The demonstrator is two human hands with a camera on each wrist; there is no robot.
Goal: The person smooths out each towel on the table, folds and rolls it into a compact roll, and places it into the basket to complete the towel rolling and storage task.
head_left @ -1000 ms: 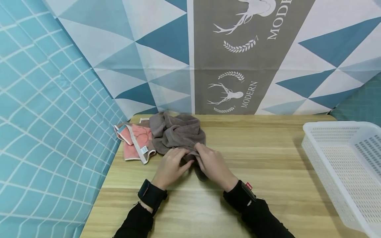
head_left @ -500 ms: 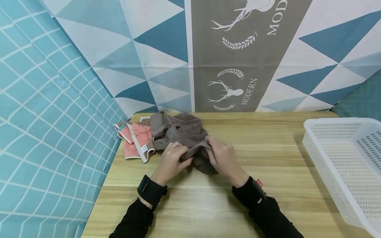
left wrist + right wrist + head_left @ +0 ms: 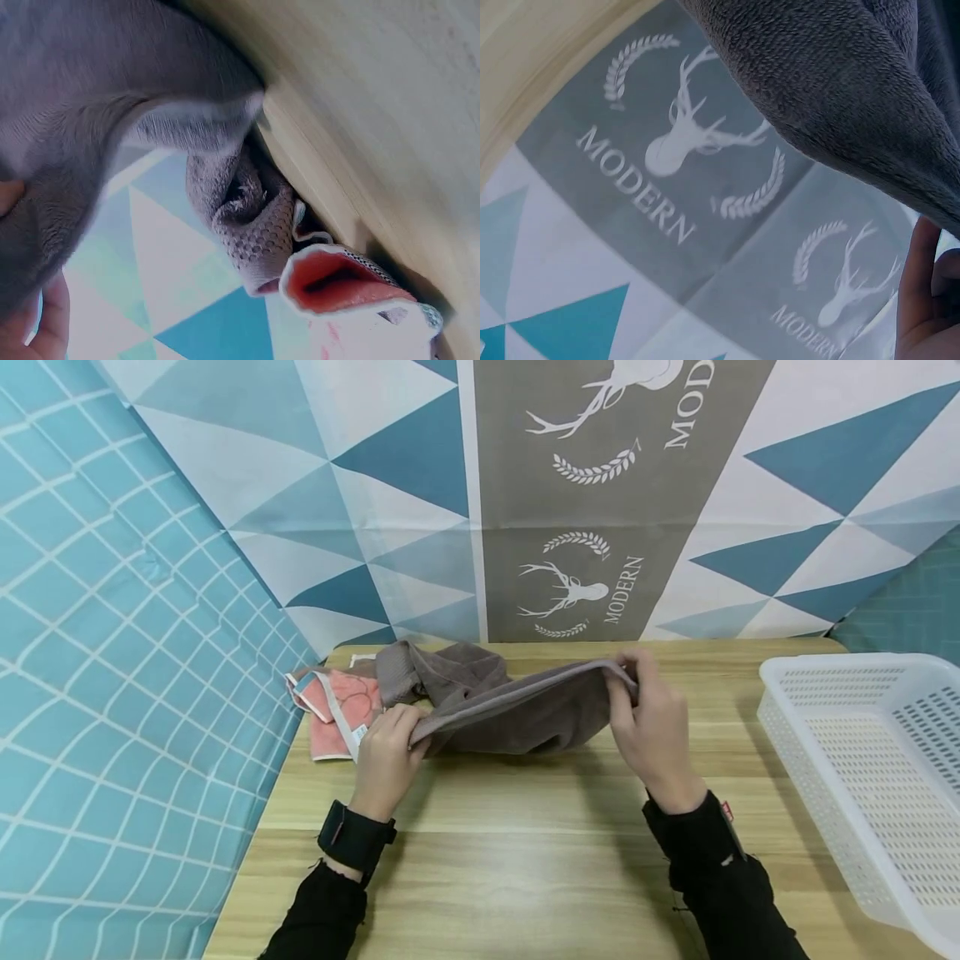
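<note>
A grey-brown towel [image 3: 525, 718] is stretched between both hands, its near edge drawn into a slanting line that rises to the right. My left hand [image 3: 387, 756] pinches one end of that edge, while my right hand [image 3: 651, 727] grips the other end, higher up. Behind, the rest of the towel lies bunched on the table. In the left wrist view the towel [image 3: 67, 112] hangs from the fingers, with a crumpled, waffle-textured part [image 3: 259, 232] beyond it. The right wrist view shows the towel's fuzzy face [image 3: 840, 82] above the right fingers [image 3: 919, 292].
A folded pink cloth [image 3: 337, 710] with white trim lies left of the towel, partly under it. On the right stands a white perforated plastic basket [image 3: 840, 827]. Patterned fabric [image 3: 555, 510] rises behind the wooden table [image 3: 495, 877], and blue checked fabric [image 3: 135, 710] borders its left side.
The hands have moved apart, the right one up and to the right, the left slightly left. Between them the towel edge has gone from bunched to pulled out and lifted.
</note>
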